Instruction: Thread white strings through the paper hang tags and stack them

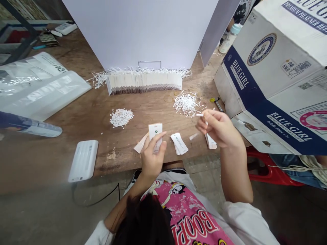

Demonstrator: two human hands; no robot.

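Near the table's front edge, my left hand (152, 157) holds a small stack of white tags (155, 129) with a green logo, its thumb and fingers around the lower part. My right hand (217, 126) is raised over the table, its thumb and fingers pinching a thin white string fastener (199, 115); the fastener's blurred end hangs below. Fanned white tags (178, 143) lie between the hands. Another tag stack (211, 141) rests under my right hand, partly hidden. A tangled pile of white string fasteners (187, 103) is beyond my right hand.
A pile of small white pieces (121, 118) sits left of centre. Behind is a long row of strung tags (145, 82) before a white panel (143, 30). A power bank (83, 160) and plastic bags (51, 92) lie left; a large carton (276, 78) stands right.
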